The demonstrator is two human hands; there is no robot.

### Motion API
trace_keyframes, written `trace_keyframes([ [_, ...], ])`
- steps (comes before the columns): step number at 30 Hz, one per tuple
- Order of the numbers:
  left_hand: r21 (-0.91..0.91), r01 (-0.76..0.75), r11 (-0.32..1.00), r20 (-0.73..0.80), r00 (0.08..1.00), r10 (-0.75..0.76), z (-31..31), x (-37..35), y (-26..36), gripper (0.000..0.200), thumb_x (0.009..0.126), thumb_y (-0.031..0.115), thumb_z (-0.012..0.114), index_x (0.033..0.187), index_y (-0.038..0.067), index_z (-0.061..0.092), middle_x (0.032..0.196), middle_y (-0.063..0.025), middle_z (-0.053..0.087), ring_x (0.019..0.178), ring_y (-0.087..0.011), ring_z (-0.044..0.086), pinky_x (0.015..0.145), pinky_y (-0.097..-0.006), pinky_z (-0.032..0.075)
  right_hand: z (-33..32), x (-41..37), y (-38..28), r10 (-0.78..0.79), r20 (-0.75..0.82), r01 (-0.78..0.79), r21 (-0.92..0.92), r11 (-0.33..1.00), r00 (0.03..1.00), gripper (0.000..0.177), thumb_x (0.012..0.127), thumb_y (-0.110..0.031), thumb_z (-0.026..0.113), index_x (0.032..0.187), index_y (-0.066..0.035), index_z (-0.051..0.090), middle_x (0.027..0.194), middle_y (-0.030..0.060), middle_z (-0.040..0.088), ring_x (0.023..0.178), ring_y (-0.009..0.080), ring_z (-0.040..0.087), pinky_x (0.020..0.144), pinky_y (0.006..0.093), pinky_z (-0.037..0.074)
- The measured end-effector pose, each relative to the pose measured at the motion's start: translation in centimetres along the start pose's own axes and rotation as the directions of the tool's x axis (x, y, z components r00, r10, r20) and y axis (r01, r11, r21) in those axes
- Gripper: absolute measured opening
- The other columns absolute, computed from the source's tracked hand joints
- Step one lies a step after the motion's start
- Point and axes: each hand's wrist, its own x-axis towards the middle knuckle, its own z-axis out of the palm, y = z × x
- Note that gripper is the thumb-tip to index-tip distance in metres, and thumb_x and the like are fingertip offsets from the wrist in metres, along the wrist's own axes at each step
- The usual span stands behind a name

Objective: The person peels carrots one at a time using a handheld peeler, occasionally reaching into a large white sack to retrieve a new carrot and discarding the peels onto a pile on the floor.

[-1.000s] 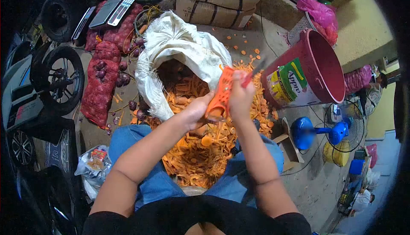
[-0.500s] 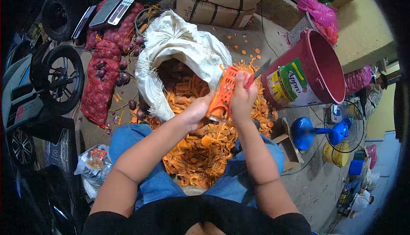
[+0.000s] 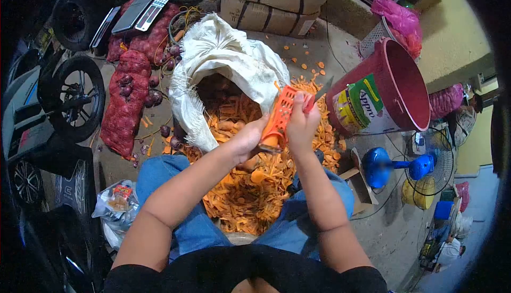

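Observation:
My left hand is wrapped round a carrot, whose blunt lower end points toward me. Over that carrot lies an orange plastic grater with rows of holes. My right hand grips the grater's right side, and a knife with a red handle sticks out of the same fist, its blade up and to the right. Carrot peelings are heaped beneath both hands and between my knees. Behind them a white woven sack gapes open, with carrots and peelings at its mouth.
To the right stands a large red bucket, tilted in view, near a blue fan. Red net bags of onions lie left, with a scale on one. Cardboard boxes are behind the sack; a motorcycle wheel is far left.
The grater and carrot have shifted slightly, and more of the carrot's orange end shows at the bottom. Both hands keep their grip in nearly the same place.

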Motion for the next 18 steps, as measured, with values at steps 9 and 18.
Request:
trace_keyframes([
  [9, 0.157, 0.049, 0.986, 0.231, 0.969, -0.085, 0.2, -1.4, 0.5, 0.043, 0.087, 0.036, 0.017, 0.089, 0.004, 0.046, 0.067, -0.0063, 0.052, 0.055, -0.0138, 0.051, 0.052, -0.0248, 0.043, -2.5, 4.0, 1.8, 0.153, -0.248, -0.163, -0.022, 0.986, 0.957, 0.026, 0.082, -0.019, 0.043, 0.063, -0.001, 0.045, 0.055, -0.0021, 0.044, 0.047, 0.0064, 0.038, 0.042, 0.0231, 0.031],
  [18, 0.107, -0.003, 0.994, 0.053, 0.999, -0.002, -0.8, -0.8, 0.0, 0.04, 0.087, 0.037, 0.023, 0.096, 0.005, 0.046, 0.077, -0.0077, 0.053, 0.059, -0.0136, 0.051, 0.059, -0.0265, 0.044, -1.1, 1.8, -0.9, 0.167, -0.116, -0.155, 0.106, 0.982, 0.979, 0.021, 0.081, -0.019, 0.046, 0.07, -0.001, 0.047, 0.061, -0.0003, 0.046, 0.051, 0.006, 0.041, 0.045, 0.0227, 0.034],
])
